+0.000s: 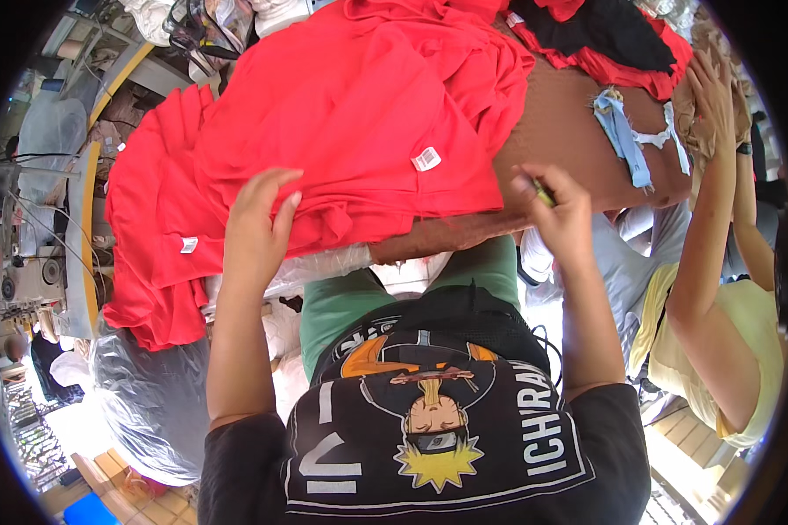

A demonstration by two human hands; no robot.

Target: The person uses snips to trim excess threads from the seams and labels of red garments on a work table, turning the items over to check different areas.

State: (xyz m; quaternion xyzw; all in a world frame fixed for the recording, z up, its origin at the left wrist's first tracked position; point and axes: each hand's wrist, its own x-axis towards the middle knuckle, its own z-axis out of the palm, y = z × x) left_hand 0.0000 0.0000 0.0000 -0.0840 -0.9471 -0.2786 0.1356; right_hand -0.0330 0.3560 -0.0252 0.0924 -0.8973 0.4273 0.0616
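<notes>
Resting left hand (258,229) spread on red garment (359,131) | right hand (562,219) pinching small green tool (543,192) beside it

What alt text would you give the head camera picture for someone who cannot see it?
A person's left hand rests on a pile of red garments on a brown table, while the right hand holds a small yellow-green tool beside the pile. At the right, a co-worker's arm reaches up to the table's far edge.
</notes>
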